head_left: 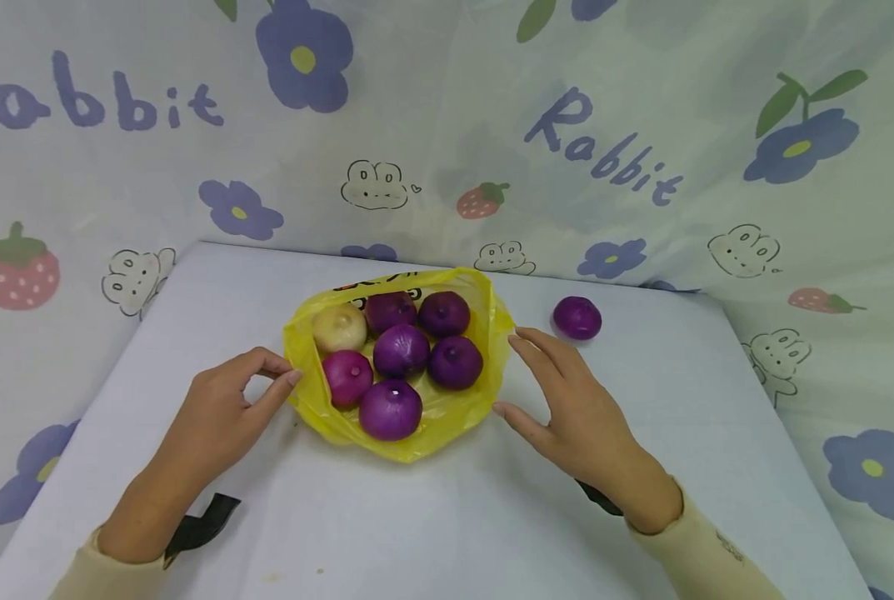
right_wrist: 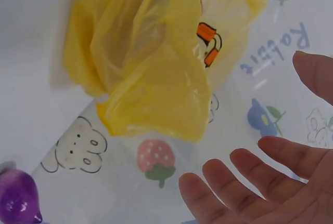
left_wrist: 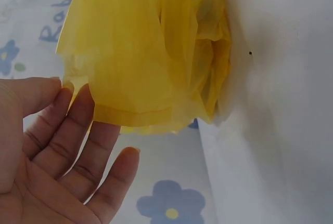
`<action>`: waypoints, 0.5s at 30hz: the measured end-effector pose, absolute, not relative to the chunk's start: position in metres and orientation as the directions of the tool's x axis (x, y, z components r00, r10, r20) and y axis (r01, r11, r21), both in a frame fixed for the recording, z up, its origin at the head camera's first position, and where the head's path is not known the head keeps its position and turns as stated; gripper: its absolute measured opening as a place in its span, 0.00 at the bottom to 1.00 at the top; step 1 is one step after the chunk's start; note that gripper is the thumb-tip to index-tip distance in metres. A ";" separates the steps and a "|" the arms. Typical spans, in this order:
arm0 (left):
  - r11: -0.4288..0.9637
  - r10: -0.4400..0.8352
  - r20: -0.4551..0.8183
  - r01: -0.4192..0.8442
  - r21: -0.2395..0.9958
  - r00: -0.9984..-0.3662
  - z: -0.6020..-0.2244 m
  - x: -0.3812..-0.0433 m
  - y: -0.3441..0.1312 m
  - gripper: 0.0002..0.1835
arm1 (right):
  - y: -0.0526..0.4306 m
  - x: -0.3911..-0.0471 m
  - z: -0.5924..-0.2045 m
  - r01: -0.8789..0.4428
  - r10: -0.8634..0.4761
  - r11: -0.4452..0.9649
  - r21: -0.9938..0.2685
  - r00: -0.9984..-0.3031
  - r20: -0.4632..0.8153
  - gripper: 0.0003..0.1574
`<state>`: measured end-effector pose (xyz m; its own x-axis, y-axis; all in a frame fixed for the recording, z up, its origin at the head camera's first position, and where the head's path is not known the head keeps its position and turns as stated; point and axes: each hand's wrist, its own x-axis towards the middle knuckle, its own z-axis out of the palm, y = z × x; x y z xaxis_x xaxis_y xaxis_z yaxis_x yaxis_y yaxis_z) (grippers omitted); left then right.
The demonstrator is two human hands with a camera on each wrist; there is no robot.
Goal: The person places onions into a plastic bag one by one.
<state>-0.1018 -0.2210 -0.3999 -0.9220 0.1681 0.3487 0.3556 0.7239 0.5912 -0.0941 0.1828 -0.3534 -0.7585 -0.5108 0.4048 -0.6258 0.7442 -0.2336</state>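
Observation:
A yellow plastic bag (head_left: 424, 446) stands with its mouth turned up on the white table. Inside lie several purple onions (head_left: 391, 410) and one pale yellow onion (head_left: 339, 327). My left hand (head_left: 225, 412) pinches the bag's left rim between thumb and forefinger; the left wrist view shows the thumb and fingertips (left_wrist: 65, 84) meeting at the yellow edge. To the right of the bag is my right hand (head_left: 577, 408), its fingers spread and relaxed, holding nothing. In the right wrist view those fingers (right_wrist: 250, 182) are apart from the plastic.
A single purple onion (head_left: 576, 318) sits outside the bag on the table, beyond my right hand. Behind the white tabletop (head_left: 387, 533) hangs a curtain (head_left: 432, 100) printed with flowers, strawberries and rabbits. A black strap end (head_left: 205, 525) sticks out by my left wrist.

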 end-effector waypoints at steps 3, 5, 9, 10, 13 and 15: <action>0.729 0.169 0.334 0.346 0.591 -0.927 -0.399 -0.102 -0.221 0.06 | 0.189 -0.095 -0.355 -0.609 -0.498 0.759 -0.232 -0.772 0.396 0.49; 0.729 0.168 0.330 0.343 0.592 -0.929 -0.399 -0.102 -0.221 0.06 | 0.193 -0.096 -0.357 -0.597 -0.487 0.767 -0.234 -0.780 0.393 0.47; 0.722 0.167 0.341 0.350 0.597 -0.925 -0.399 -0.102 -0.220 0.06 | 0.202 -0.100 -0.359 -0.568 -0.454 0.786 -0.242 -0.797 0.397 0.50; 0.722 0.168 0.344 0.353 0.596 -0.924 -0.400 -0.102 -0.220 0.06 | 0.204 -0.101 -0.359 -0.560 -0.447 0.793 -0.238 -0.802 0.397 0.51; 0.725 0.172 0.349 0.358 0.589 -0.921 -0.401 -0.103 -0.220 0.06 | 0.211 -0.106 -0.361 -0.528 -0.422 0.817 -0.232 -0.822 0.383 0.56; 0.722 0.174 0.350 0.361 0.590 -0.920 -0.401 -0.103 -0.220 0.06 | 0.216 -0.110 -0.364 -0.503 -0.404 0.833 -0.229 -0.837 0.369 0.59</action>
<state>-0.1033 -0.2203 -0.4010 -0.9205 0.1745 0.3497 0.3611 0.7219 0.5903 -0.1100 0.2161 -0.3636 -0.8372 -0.4037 0.3690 -0.5030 0.8333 -0.2294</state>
